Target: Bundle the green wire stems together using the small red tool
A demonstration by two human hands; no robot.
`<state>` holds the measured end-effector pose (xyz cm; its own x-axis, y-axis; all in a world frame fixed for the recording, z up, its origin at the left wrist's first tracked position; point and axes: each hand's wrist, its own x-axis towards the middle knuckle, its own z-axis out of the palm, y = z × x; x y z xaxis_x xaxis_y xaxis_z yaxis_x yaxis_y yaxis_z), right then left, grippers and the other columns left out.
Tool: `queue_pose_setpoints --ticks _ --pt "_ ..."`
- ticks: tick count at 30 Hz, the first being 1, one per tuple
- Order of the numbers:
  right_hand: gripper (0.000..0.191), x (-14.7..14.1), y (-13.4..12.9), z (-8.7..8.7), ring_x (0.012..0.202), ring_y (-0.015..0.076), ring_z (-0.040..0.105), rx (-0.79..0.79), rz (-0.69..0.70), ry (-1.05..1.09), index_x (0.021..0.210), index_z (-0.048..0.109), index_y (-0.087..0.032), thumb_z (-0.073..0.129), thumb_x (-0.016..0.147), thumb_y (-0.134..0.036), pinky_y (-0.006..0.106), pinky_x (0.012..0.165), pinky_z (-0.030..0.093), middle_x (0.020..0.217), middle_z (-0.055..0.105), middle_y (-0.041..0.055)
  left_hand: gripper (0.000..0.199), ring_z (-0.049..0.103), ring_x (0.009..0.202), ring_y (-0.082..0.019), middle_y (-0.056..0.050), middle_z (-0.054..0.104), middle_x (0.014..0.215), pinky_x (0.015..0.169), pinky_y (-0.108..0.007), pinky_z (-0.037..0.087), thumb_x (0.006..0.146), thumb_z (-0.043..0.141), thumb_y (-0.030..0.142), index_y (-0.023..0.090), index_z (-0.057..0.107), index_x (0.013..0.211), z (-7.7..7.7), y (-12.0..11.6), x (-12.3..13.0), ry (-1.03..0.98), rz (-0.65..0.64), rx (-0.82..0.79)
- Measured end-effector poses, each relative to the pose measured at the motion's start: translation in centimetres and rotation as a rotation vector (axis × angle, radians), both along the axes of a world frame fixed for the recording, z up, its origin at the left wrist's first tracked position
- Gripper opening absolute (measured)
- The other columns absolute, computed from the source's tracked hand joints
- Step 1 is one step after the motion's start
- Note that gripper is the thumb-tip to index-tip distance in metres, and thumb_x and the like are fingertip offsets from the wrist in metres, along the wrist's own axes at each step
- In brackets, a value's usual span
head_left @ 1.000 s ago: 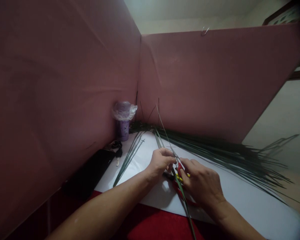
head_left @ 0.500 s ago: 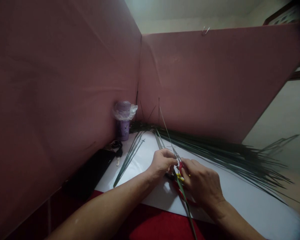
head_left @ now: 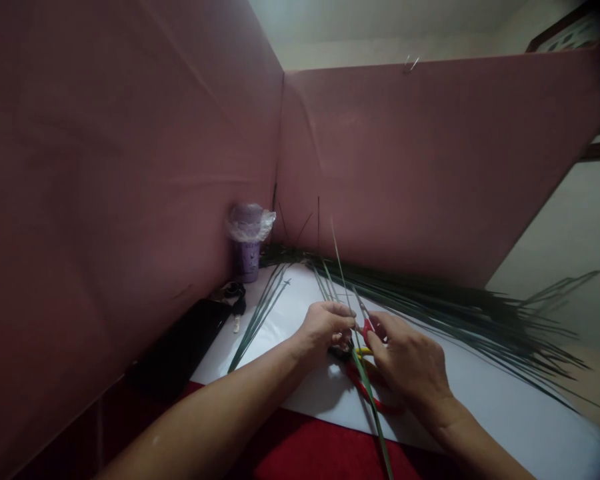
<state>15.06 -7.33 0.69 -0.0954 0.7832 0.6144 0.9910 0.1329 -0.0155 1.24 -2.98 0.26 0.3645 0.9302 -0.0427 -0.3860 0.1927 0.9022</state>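
Note:
My left hand [head_left: 329, 325] is closed, its fingertips pinching a long narrow green leaf strip [head_left: 369, 390]. One end of the strip rises thinly above the fingers, while the broader end hangs down past the paper's near edge. Beside it, my right hand [head_left: 413, 357] is wrapped around a small red-handled tool [head_left: 367, 327] with a thin metal blade pointing up and away. Its exact kind is hard to make out. Under the hands lie red-handled scissors [head_left: 389, 407] and a yellow-handled tool [head_left: 364, 351], both partly hidden.
Large white paper [head_left: 490, 413] covers the table over red cloth [head_left: 300, 447]. Long green leaves [head_left: 460, 307] are heaped along the back, with a smaller bunch [head_left: 260, 320] at left. A purple cup [head_left: 249, 260], keys [head_left: 237, 310] and a black flat object [head_left: 180, 350] stand near the pink partition [head_left: 130, 167].
My right hand and its bladed tool have shifted slightly right, away from the strip. The strip's upper tip sits lower, and more of its broad lower part faces me.

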Motion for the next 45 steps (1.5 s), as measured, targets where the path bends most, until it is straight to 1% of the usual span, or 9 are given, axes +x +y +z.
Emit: queue_pose_setpoints --ticks 4,9,13,19,26,31,40,43,45 --pt "0.013 -0.2 0.1 0.0 0.058 0.0165 0.057 -0.028 0.009 -0.010 0.086 0.059 -0.025 0.049 0.079 -0.030 0.025 0.049 0.024 0.073 0.063 -0.0006 0.016 0.042 0.037 -0.005 0.002 0.050 0.050 0.040 -0.020 0.032 0.053 0.061 0.009 0.011 0.055 0.068 0.0 0.1 -0.1 -0.001 0.022 -0.017" --pt "0.016 -0.4 -0.2 0.1 0.060 0.0165 0.057 -0.040 0.032 -0.009 0.090 0.059 -0.026 0.049 0.079 -0.031 0.025 0.050 0.025 0.074 0.063 -0.0009 0.014 0.041 0.037 -0.006 0.002 0.050 0.049 0.040 -0.020 0.032 0.054 0.061 0.009 0.012 0.054 0.066 -0.6 0.4 0.0 -0.003 0.035 0.022" --pt "0.017 -0.5 -0.4 0.1 0.061 0.0160 0.057 -0.052 0.056 -0.049 0.092 0.059 -0.026 0.049 0.079 -0.029 0.025 0.050 0.024 0.075 0.062 -0.0004 0.011 0.042 0.035 -0.006 0.002 0.051 0.048 0.039 -0.020 0.032 0.054 0.059 0.008 0.013 0.053 0.062 -0.6 0.5 0.1 0.030 0.089 0.055" --pt "0.015 -0.6 -0.7 0.0 0.058 0.0162 0.055 -0.062 -0.004 -0.124 0.089 0.060 -0.025 0.049 0.078 -0.028 0.026 0.049 0.019 0.072 0.060 0.0002 0.013 0.042 0.033 -0.007 0.002 0.054 0.048 0.037 -0.020 0.031 0.055 0.059 0.005 0.013 0.052 0.062 -0.3 0.4 0.1 0.111 0.144 0.099" --pt "0.011 -1.0 -0.9 0.1 0.053 0.0155 0.052 -0.075 -0.017 -0.138 0.081 0.058 -0.024 0.049 0.078 -0.028 0.026 0.049 0.015 0.069 0.060 -0.0001 0.015 0.040 0.031 -0.007 0.005 0.046 0.039 0.034 -0.018 0.029 0.056 0.057 0.000 0.013 0.051 0.060 -0.5 0.3 0.4 0.164 0.164 0.140" --pt "0.011 -1.1 -0.9 0.0 0.054 0.0155 0.053 -0.088 0.003 -0.128 0.079 0.058 -0.023 0.048 0.080 -0.027 0.026 0.049 0.015 0.069 0.060 0.0006 0.015 0.041 0.032 -0.007 0.005 0.047 0.039 0.033 -0.018 0.031 0.057 0.056 0.000 0.014 0.050 0.060 -0.5 0.2 0.5 0.182 0.170 0.136" --pt "0.014 -1.1 -1.0 -0.4 0.059 0.0166 0.057 -0.102 0.027 -0.118 0.080 0.057 -0.022 0.045 0.082 -0.028 0.026 0.050 0.018 0.071 0.062 0.0016 0.015 0.041 0.031 -0.007 0.005 0.047 0.039 0.033 -0.018 0.031 0.056 0.056 0.001 0.014 0.049 0.059 -0.7 0.3 0.6 0.184 0.178 0.167" --pt "0.015 -1.0 -0.7 -0.4 0.058 0.0166 0.057 -0.118 0.013 -0.107 0.077 0.057 -0.022 0.045 0.082 -0.028 0.026 0.049 0.018 0.070 0.062 0.0011 0.014 0.041 0.031 -0.007 0.005 0.046 0.037 0.033 -0.018 0.029 0.056 0.057 0.003 0.014 0.049 0.059 -0.9 0.1 0.7 0.177 0.139 0.186" --pt "0.015 -0.8 -0.5 -0.3 0.057 0.0164 0.056 -0.115 -0.005 -0.096 0.075 0.057 -0.022 0.045 0.082 -0.027 0.026 0.049 0.018 0.069 0.063 0.0005 0.012 0.041 0.032 -0.008 0.005 0.046 0.037 0.035 -0.019 0.029 0.056 0.058 0.005 0.014 0.052 0.062 -0.9 -0.2 0.7 0.156 0.094 0.160"
